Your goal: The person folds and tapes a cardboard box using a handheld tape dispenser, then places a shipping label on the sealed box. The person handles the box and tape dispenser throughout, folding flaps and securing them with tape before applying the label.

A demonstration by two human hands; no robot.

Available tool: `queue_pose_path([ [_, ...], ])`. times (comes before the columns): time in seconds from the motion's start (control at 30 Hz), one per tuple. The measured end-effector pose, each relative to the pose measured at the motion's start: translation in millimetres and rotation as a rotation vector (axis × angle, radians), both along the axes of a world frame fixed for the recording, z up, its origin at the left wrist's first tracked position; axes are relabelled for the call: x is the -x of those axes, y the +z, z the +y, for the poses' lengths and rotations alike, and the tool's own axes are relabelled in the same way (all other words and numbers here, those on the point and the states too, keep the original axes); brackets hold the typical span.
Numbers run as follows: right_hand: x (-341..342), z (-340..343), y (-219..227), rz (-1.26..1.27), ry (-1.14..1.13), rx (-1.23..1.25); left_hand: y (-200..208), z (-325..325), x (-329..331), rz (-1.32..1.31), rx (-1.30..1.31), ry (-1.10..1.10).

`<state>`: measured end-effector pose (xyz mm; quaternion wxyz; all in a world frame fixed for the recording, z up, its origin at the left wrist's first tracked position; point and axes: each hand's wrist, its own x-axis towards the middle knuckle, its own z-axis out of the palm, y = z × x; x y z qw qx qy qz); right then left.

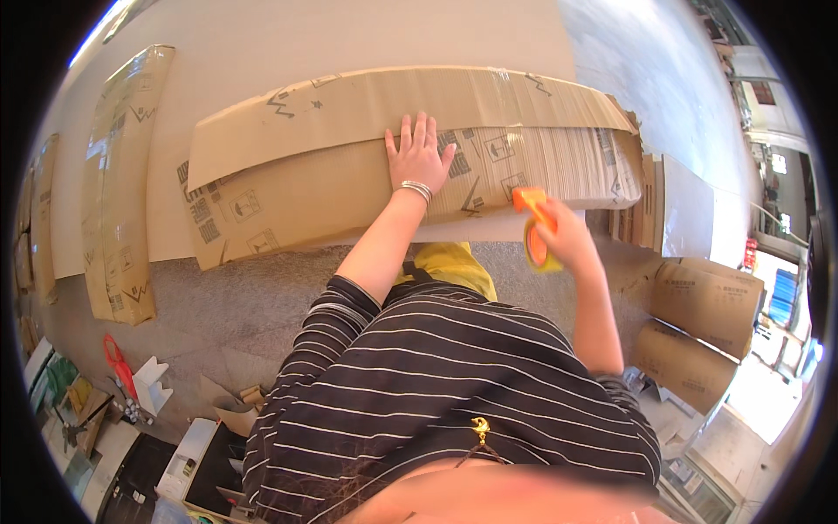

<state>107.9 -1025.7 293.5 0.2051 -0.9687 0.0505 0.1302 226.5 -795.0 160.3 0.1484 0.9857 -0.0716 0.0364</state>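
Note:
A long cardboard box (323, 201) lies crosswise in front of me, its upper flap (332, 131) folded down over the top. My left hand (421, 155) rests flat on the box near its middle, across the flap's edge, with the fingers spread. To the right, my right hand (566, 234) grips an orange tape dispenser (529, 203) loaded with a roll of yellow tape. The dispenser is in front of the box's near right side; whether it touches the cardboard I cannot tell.
Another long taped carton (127, 192) stands at the left. Brown cardboard rolls or cartons (703, 301) lie at the right, beside stacked flat sheets (685, 205). Boxes and loose items, with a red-handled tool (120, 362), lie on the floor at lower left.

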Motion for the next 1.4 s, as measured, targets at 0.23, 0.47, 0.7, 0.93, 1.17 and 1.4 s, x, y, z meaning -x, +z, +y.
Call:
queue_pose_path([
  [0.23, 31, 3, -36, 0.124, 0.029, 0.155, -5, 3, 3, 0.000, 0.030, -0.036],
  [0.47, -25, 39, -25, 0.710, 0.435, 0.437, 5, 40, -25, -0.068, 0.263, -0.136],
  [0.7, -142, 95, 52, 0.559, 0.496, -0.478, -1, 227, -15, -0.302, 0.244, 0.255],
  [0.93, -304, 294, 26, 0.093, 0.172, -0.232, -22, 255, 2, -0.443, 0.240, 0.164],
  [1.17, -183, 289, -28, 0.076, 0.287, 0.068, -18, 254, 0, -0.411, 0.285, 0.180],
  [1.4, 54, 264, 1, 0.230, 0.189, 0.085, -22, 252, 2, -0.395, 0.296, 0.182],
])
